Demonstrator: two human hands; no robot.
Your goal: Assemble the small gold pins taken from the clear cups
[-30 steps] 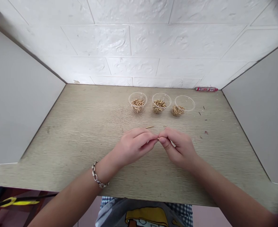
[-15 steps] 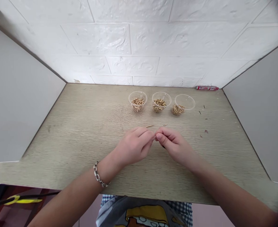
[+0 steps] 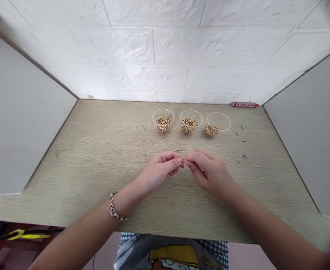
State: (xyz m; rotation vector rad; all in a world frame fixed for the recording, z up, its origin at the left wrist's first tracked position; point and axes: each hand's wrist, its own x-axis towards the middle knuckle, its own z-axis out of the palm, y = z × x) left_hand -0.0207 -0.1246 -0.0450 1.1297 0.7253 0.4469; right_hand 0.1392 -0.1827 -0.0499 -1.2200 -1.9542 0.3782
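My left hand (image 3: 160, 169) and my right hand (image 3: 208, 169) meet fingertip to fingertip over the middle of the wooden table (image 3: 91, 150). Both are closed in a pinch on one small gold pin (image 3: 184, 161), a sliver of which shows between the fingertips. A bracelet (image 3: 114, 211) is on my left wrist. Another loose gold pin (image 3: 178, 150) lies on the table just behind my left hand. Behind the hands stand three clear plastic cups of small gold parts: left cup (image 3: 163, 120), middle cup (image 3: 191, 122), right cup (image 3: 218, 125).
A red and white pen-like tube (image 3: 244, 105) lies against the white brick wall at the back right. Small dark specks (image 3: 241, 130) are scattered right of the cups. Grey panels close in the table on the left and right.
Both hands stayed together at the table's middle, shifting slightly. The fingertips have drawn a little apart, so the gold pin shows between them.
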